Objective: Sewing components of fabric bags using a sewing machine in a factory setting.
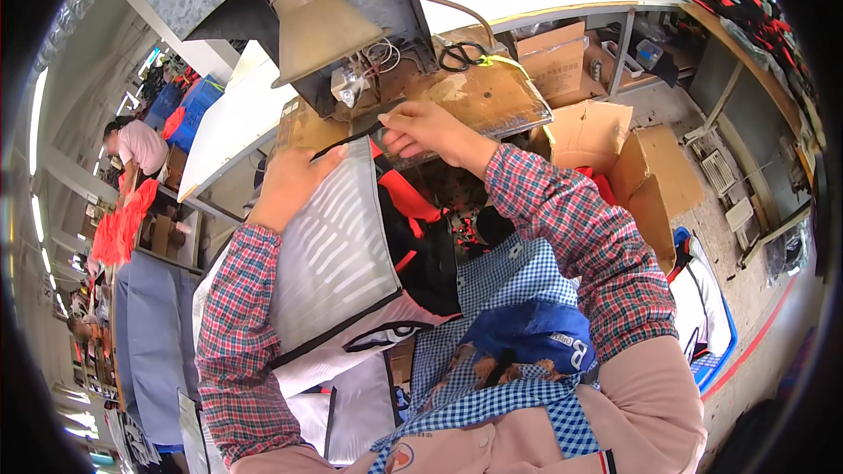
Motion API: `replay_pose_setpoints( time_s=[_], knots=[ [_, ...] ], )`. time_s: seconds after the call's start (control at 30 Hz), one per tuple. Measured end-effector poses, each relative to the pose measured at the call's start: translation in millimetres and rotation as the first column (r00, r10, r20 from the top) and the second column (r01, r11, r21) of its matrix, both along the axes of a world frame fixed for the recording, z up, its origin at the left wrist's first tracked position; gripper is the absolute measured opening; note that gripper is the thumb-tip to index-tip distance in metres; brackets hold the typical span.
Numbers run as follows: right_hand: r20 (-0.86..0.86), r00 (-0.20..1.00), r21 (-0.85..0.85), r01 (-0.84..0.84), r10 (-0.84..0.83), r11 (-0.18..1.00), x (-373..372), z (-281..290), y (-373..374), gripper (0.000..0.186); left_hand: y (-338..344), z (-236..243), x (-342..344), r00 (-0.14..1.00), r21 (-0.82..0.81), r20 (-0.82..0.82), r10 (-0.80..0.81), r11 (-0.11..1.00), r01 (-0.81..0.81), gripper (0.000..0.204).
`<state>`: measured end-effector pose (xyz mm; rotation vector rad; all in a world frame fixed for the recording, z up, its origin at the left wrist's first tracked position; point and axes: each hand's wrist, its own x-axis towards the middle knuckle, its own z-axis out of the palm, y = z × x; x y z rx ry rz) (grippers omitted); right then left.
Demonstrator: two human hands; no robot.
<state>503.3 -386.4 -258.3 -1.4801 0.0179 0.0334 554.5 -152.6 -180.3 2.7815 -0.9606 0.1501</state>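
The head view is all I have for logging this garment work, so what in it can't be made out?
- Left hand: its fingers are behind the silver striped panel, so the grip is unseen.
- Right hand: what the fingertips pinch at the panel's top edge is too small to tell.
- Black and red garment: mostly covered by the panel and the right sleeve.
- Black scissors: small and bent near the rim.

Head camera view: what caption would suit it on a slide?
Left hand and right hand hold a grey striped fabric panel up near a worn workbench.

Open brown cardboard boxes point(606, 145) right, another shelved point(553, 57)
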Motion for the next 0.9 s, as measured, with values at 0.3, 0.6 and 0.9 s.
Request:
replay_pose_setpoints(
  time_s=[0.3, 0.6, 0.9],
  knots=[
    [-0.049, 0.998, 0.181, 0.058, -0.049, 0.982, 62, -14, 12, 0.021, -3, -11, 47, 0.996, 0.013, -0.044, 0.08, 0.997, -0.08, 0.071],
    [-0.143, 0.989, 0.415, 0.1, -0.044, 0.904, 81, -16, 18, 0.02, -6, -17, 62, 0.995, -0.024, -0.017, 0.101, 0.995, -0.102, 0.071],
    [-0.124, 0.988, 0.463, 0.137, -0.089, 0.876, 79, -10, 25, 0.022, -6, -16, 66, 0.994, -0.039, -0.004, 0.111, 0.993, -0.111, 0.072]
  ],
)
